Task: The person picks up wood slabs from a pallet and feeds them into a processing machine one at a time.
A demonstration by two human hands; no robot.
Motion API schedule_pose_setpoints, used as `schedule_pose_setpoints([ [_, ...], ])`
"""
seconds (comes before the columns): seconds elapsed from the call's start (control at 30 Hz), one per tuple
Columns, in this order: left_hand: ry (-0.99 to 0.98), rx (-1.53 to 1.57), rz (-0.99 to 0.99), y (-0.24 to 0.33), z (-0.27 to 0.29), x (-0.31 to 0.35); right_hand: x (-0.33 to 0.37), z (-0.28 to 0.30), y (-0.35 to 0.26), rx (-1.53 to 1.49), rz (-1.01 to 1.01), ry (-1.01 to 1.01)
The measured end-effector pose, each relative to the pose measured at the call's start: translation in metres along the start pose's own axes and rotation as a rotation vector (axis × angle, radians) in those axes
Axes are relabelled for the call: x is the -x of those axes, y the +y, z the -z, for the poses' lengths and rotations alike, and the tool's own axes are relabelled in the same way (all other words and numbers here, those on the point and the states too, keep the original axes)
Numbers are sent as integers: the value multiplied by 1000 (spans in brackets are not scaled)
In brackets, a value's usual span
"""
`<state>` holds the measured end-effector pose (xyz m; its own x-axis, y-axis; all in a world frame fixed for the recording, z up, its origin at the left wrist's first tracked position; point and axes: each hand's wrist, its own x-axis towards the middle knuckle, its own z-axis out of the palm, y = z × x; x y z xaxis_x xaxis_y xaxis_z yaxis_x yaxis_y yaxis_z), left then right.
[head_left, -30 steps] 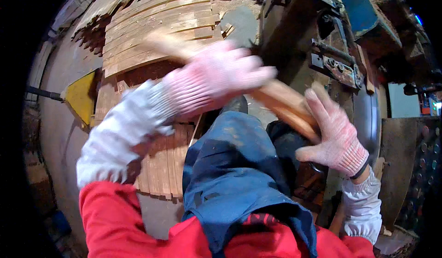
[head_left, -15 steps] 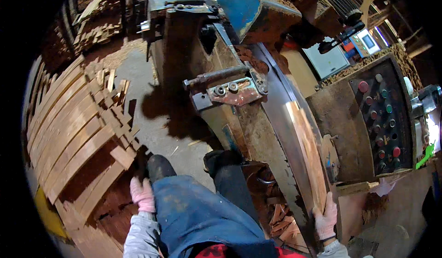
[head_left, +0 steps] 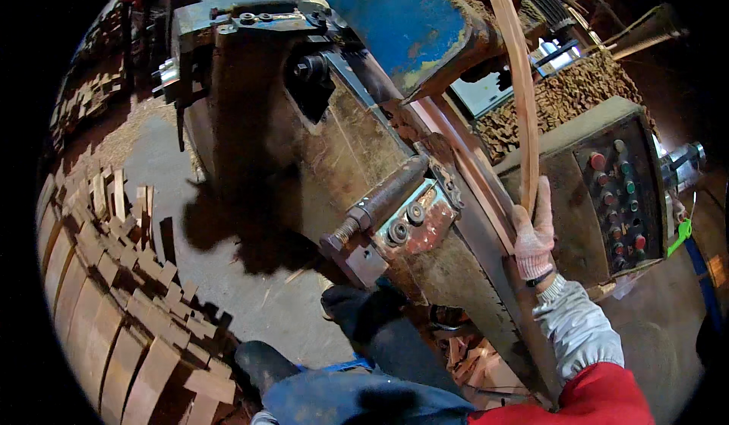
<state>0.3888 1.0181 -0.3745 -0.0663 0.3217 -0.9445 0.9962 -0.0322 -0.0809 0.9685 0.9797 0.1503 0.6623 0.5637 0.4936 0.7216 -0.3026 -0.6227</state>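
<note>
Right hand (head_left: 534, 235), in a knit glove, wrapped around long pale wooden strip (head_left: 520, 83); keep it flat along rusty machine's guide rail (head_left: 471, 174). Left hand unseen.

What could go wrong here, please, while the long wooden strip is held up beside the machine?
The right hand grips the wooden strip only near its lower end, so its long top may sway or strike the blue housing. The stacked boards by the feet could trip a step back.

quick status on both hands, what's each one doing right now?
Left hand: not in view, cannot be told.
Right hand: gloved, closed around the lower end of a long wooden strip lying along the machine.
</note>
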Motion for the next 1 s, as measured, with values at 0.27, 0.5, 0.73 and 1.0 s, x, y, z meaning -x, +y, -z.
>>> schedule_pose_setpoints([
  [0.27,4,99,18,-8,8,4,73,65,-2,396,41,-218],
  [0.5,102,334,-39,-52,-2,89,198,189,15,709,166,-419],
  [0.73,469,501,-242,-97,-5,312,65,93,13,571,417,-327],
  [1.0,894,104,-288,-147,-8,472,-22,-30,23,719,236,-395],
])
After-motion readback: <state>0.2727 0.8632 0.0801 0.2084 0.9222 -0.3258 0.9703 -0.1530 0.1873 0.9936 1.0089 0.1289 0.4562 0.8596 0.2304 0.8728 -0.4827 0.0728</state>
